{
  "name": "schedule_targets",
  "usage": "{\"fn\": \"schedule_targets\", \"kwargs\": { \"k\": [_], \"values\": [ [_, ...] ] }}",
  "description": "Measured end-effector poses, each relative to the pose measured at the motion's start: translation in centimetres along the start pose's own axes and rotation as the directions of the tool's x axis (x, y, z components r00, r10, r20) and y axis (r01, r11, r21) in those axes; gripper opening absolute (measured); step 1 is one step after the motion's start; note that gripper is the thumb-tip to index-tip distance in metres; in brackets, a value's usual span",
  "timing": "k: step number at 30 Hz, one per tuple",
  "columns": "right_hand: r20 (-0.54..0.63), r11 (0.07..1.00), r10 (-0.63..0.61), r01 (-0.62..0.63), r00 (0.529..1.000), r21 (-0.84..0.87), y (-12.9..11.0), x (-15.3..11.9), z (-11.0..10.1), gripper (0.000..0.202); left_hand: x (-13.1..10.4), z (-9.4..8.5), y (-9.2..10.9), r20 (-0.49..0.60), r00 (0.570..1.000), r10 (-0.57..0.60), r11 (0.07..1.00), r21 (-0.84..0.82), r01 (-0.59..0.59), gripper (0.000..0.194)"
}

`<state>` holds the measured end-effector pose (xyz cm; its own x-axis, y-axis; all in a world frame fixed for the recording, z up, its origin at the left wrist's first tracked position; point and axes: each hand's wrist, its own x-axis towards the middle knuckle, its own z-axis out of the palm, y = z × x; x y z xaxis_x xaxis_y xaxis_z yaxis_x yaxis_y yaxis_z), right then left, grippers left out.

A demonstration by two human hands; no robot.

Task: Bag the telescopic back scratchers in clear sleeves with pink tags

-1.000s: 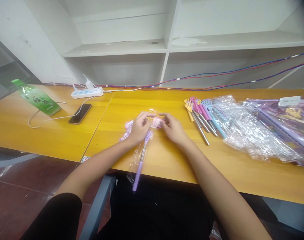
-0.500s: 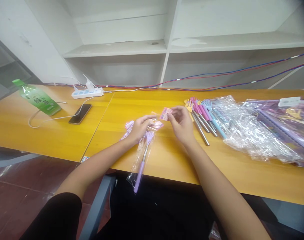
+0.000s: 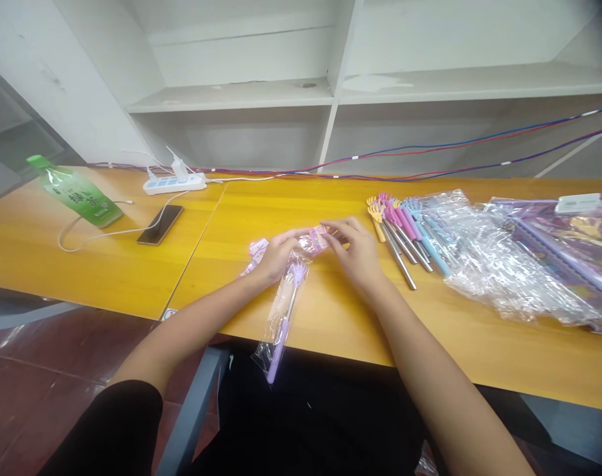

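Note:
My left hand (image 3: 279, 256) is closed on the top of a clear plastic bag (image 3: 275, 307). Inside the bag lies a purple back scratcher (image 3: 283, 336), its claw up near my fingers and its handle hanging past the table's front edge. A small pink card (image 3: 318, 238) is at the bag's top, with the fingertips of my right hand (image 3: 350, 246) pinched at its right side. More pink cards (image 3: 257, 250) lie on the table just behind my left hand.
Several colourful back scratchers (image 3: 404, 231) lie to the right, beside a heap of clear bags (image 3: 509, 264) and a purple package (image 3: 573, 244). At left are a green bottle (image 3: 82, 197), a phone (image 3: 160, 225) and a power strip (image 3: 174, 184). Shelves (image 3: 231, 96) stand behind.
My right hand has moved the pink card left and slightly down, onto the top of the bag. My left hand has stayed nearly in place with the bag.

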<state>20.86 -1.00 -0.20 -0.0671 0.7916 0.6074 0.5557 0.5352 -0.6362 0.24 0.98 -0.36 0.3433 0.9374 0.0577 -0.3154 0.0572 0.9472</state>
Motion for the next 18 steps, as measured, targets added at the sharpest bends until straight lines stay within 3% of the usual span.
{"fn": "schedule_targets", "kwargs": {
  "k": [7, 18],
  "values": [
    [0.020, 1.000, 0.011, -0.010, 1.000, -0.023, 0.11, 0.12, -0.23, 0.019, -0.36, 0.49, 0.83, -0.012, 0.995, -0.097, 0.993, -0.062, 0.096, 0.041],
    [0.086, 0.999, -0.020, 0.024, 0.996, -0.042, 0.30, 0.04, -0.49, 0.027, -0.32, 0.49, 0.73, -0.002, 0.993, -0.120, 0.990, -0.079, 0.120, 0.037]
  ]
}}
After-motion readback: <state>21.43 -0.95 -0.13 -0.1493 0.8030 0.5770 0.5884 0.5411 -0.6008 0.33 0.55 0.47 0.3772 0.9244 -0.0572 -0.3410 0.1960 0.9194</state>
